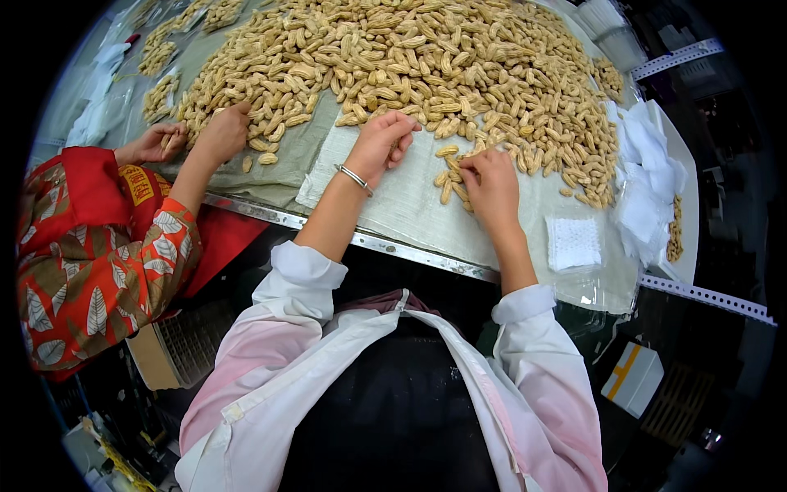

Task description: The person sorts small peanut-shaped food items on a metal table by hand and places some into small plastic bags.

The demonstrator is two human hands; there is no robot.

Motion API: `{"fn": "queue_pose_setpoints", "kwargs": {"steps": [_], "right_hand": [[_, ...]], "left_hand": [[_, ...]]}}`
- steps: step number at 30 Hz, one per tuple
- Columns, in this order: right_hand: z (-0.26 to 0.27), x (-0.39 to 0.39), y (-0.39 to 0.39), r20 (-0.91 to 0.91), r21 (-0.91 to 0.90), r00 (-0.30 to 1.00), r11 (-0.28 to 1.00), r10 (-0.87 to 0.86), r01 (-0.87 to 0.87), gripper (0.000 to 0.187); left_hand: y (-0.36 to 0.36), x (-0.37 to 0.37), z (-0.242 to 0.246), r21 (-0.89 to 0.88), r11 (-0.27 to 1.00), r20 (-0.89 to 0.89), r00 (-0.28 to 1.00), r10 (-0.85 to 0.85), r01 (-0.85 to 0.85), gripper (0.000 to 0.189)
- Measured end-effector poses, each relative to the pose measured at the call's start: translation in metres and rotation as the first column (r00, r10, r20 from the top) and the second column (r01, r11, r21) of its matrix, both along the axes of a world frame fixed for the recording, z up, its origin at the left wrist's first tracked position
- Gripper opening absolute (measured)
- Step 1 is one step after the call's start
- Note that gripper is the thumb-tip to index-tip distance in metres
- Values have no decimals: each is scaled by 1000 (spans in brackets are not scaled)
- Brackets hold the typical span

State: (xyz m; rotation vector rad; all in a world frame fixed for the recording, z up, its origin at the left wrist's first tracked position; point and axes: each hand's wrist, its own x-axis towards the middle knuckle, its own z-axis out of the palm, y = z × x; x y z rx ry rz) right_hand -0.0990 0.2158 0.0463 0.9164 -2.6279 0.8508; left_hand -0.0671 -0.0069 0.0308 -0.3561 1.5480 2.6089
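A broad heap of unshelled peanuts point(442, 55) covers the far part of the table, which is laid with pale woven sheeting point(406, 209). My left hand point(387, 144), with a metal bangle at its wrist, is at the heap's near edge with its fingers curled; whether a peanut is inside them is hidden. To its right, my right hand point(490, 181) has thumb and fingertips together at a small group of loose peanuts point(447, 178), touching or pinching one; the fingers hide which. White absorbent pads point(573, 243) in clear plastic lie right of my right hand.
At the left a co-worker's hands point(222, 135) are at the peanuts. Filled peanut packs point(161, 98) lie at the far left. A pile of white pads point(645, 178) sits at the right, by a white tray point(685, 184). The table's metal edge point(424, 255) runs before me.
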Motion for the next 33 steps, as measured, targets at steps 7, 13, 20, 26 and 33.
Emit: {"fn": "queue_pose_setpoints", "kwargs": {"steps": [7, 13, 20, 26, 33], "right_hand": [[-5, 6, -2, -90, 122, 996, 992, -26, 37, 16], [19, -1, 36, 659, -371, 741, 914, 132, 166, 16], [132, -86, 182, 74, -852, 810, -385, 582, 354, 31], [74, -90, 127, 601, -750, 769, 486, 219, 448, 24], [-4, -22, 30, -37, -27, 997, 997, -67, 66, 24]], "left_hand": [[2, 1, 3, -20, 999, -6, 1000, 25, -25, 17], [4, 1, 1, -84, 996, 26, 1000, 6, -4, 16], [7, -1, 2, -97, 995, 22, 1000, -10, 12, 16], [2, 0, -2, -41, 999, 33, 999, 25, -24, 14], [3, 1, -1, -79, 997, 34, 999, 13, -10, 16]]}}
